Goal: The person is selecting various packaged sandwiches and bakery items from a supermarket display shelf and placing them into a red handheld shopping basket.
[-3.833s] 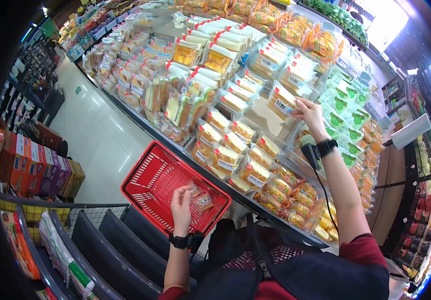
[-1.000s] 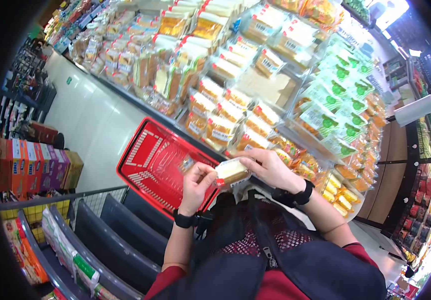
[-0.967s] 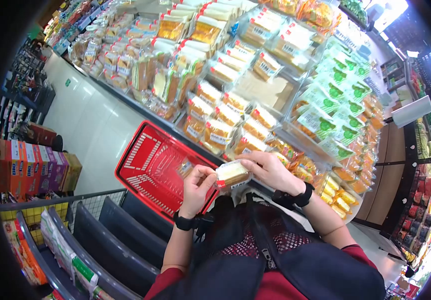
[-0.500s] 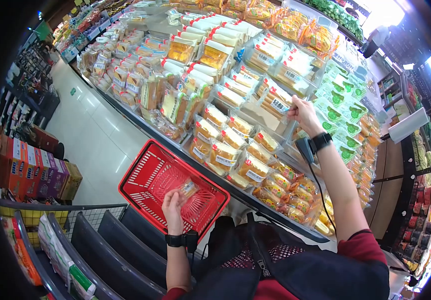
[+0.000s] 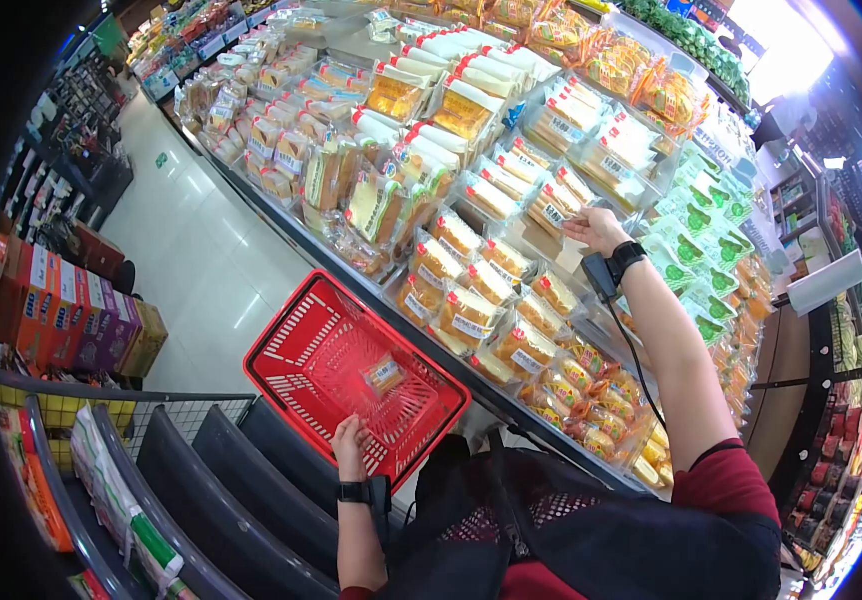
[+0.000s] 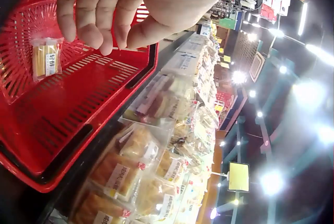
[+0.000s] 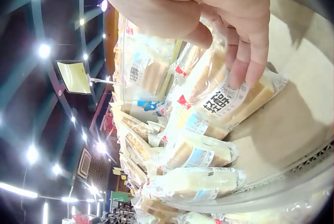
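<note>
My left hand hovers at the near rim of a red plastic basket. Its fingers are loosely curled and hold nothing, as the left wrist view shows. A small clear pack of cake lies alone on the basket floor, just below those fingers. My right hand reaches up to the sloped shelf. There its thumb and fingers pinch the end of a wrapped cake pack with a red corner and a white label.
Rows of wrapped cakes and bread fill the sloped shelf, and green-labelled packs lie to the right. A tiled aisle runs along the left. Stacked boxes and dark racks stand at lower left.
The small pack has left my left hand and now lies in the basket; that hand drew back to the near rim. My right hand stays at the shelf, lower on a cake pack.
</note>
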`<state>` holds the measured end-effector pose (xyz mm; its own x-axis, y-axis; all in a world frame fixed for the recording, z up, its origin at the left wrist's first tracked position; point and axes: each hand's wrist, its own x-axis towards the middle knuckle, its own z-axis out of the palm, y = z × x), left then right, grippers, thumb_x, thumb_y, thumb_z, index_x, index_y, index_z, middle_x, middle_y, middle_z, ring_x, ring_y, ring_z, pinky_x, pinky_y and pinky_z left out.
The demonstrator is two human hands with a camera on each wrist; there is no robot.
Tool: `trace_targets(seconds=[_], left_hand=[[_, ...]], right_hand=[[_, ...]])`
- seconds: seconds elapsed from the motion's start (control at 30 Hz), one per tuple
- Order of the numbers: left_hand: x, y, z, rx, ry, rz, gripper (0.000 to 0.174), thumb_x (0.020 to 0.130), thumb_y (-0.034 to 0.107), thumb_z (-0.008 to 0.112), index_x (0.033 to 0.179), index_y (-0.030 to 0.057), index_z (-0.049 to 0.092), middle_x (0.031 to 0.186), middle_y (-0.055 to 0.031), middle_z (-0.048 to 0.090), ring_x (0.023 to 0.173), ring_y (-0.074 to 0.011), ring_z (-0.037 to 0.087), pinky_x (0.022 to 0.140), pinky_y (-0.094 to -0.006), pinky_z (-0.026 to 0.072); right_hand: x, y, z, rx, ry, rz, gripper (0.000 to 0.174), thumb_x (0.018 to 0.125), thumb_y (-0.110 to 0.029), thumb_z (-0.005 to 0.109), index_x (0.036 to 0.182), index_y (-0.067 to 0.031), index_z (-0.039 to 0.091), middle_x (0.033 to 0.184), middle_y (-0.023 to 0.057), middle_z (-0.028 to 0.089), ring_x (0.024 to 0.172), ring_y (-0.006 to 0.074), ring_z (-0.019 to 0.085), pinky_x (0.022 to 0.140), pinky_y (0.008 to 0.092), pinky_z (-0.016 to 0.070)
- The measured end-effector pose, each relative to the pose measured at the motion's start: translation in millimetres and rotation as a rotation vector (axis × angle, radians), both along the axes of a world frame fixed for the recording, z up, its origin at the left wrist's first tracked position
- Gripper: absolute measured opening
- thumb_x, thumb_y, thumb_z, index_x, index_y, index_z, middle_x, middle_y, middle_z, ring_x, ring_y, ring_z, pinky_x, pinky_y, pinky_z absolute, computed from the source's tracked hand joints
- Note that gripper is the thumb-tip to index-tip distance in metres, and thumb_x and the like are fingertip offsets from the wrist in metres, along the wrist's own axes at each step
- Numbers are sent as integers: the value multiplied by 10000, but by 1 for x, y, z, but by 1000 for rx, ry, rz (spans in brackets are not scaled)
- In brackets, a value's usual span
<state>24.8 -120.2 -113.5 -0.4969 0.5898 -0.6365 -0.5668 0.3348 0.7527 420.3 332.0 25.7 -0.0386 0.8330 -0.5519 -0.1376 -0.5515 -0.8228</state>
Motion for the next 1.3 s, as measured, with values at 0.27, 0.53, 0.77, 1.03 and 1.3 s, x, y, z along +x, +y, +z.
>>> trace_targets(seconds=[0.27,0.53,0.77,1.03,1.3], left_hand=[[-18,7,-89,-124,43,-142,238,864,249,608,1021,74,574,818,-22,592,604,-96,528,538,-240,465],[-42,32,-249,-542,272,-224,464,799,310,654,1143,16,548,964,-134,633,825,-249,632,650,-380,524],[-22,65,-268,-695,582,-321,739,763,421,644,1283,-55,424,1238,-281,515,1152,-386,512,988,-391,401],[-39,107,-303,-598,293,-349,739,854,295,603,1352,-101,225,732,-191,621,448,-266,562,402,-377,444],[-32,104,-299,-599,537,-366,352,840,334,588,952,4,638,718,-186,651,664,-301,650,607,-380,500]], right_hand=[[18,-96,88,344,-447,263,526,923,-229,541,1347,1,332,1040,151,597,943,209,609,768,307,509],[57,-270,112,263,-518,413,295,948,-169,510,1201,-17,530,936,65,643,795,131,630,720,274,526],[87,-359,92,-16,-542,223,256,951,-129,497,1155,18,546,928,93,647,780,144,636,730,271,523],[81,-363,86,-119,-529,144,246,954,-104,479,1152,30,538,945,124,654,809,171,652,746,272,530],[80,-356,70,-99,-451,209,275,956,-120,489,1175,43,514,951,130,652,824,168,645,758,278,526]])
